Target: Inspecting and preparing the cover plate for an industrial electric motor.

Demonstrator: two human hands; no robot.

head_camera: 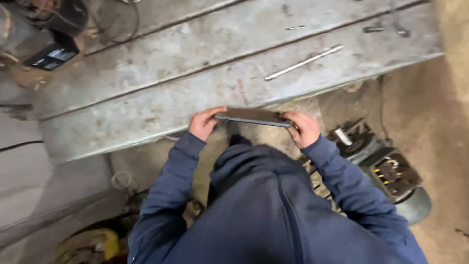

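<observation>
Head view: I am watching the left hand (204, 123) and right hand (304, 129), fingers clamped on opposite ends of a flat metal bar (254, 120), holding it level just off the near edge of the steel workbench (146, 105). Probably sighting it for straightness. A thin rod (304, 62) is lying farther back on the bench; a motor (386, 168) is sitting on the floor to the right.

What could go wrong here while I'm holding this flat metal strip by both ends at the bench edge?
The metal strip is pinched only at its ends by the left hand and right hand, so it might slip or its edges cut bare fingers. If dropped, it would likely fall off the bench onto the motor below.
</observation>
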